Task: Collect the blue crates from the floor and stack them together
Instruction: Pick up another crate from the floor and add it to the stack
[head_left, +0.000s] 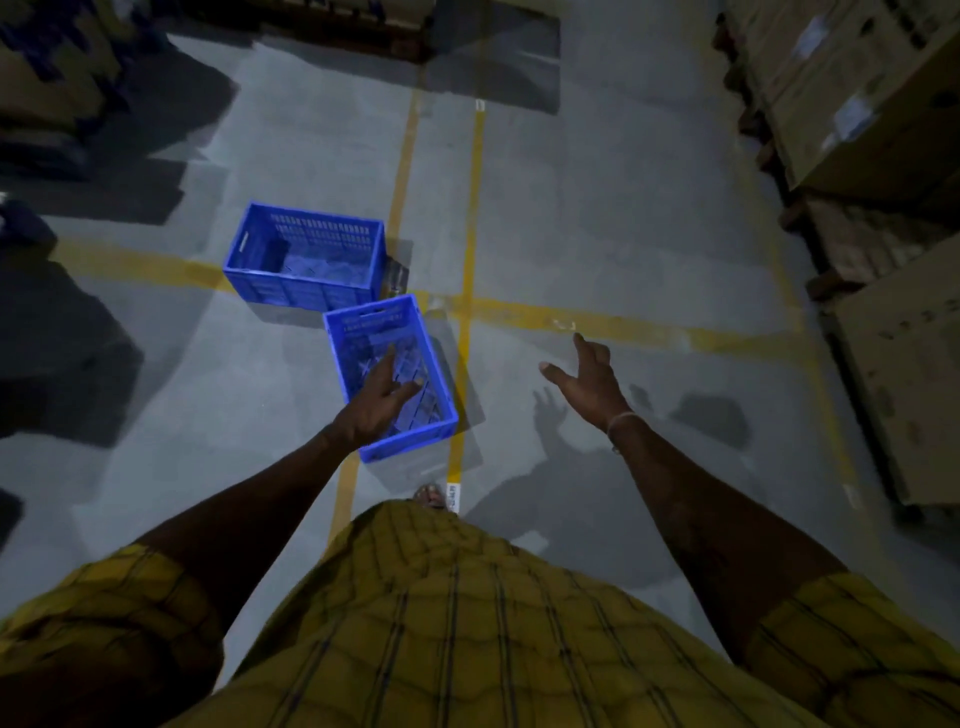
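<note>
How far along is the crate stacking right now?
Nothing is stacked: the near crate and the far crate sit separately on the floor. The left hand reaches over the near crate; the right hand is open and empty. Lifting and stacking remain.

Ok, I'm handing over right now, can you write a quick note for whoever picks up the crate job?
Left hand: open, reaching over the near crate, holding nothing.
Right hand: open, fingers spread, above bare floor, holding nothing.
Crates: two blue ones, both upright on the floor by the yellow lines. The far crate sits just beyond the near one, close but whether touching is unclear.
Done: nothing stacked yet.
Left: pick up one crate, set it on the other.
</note>
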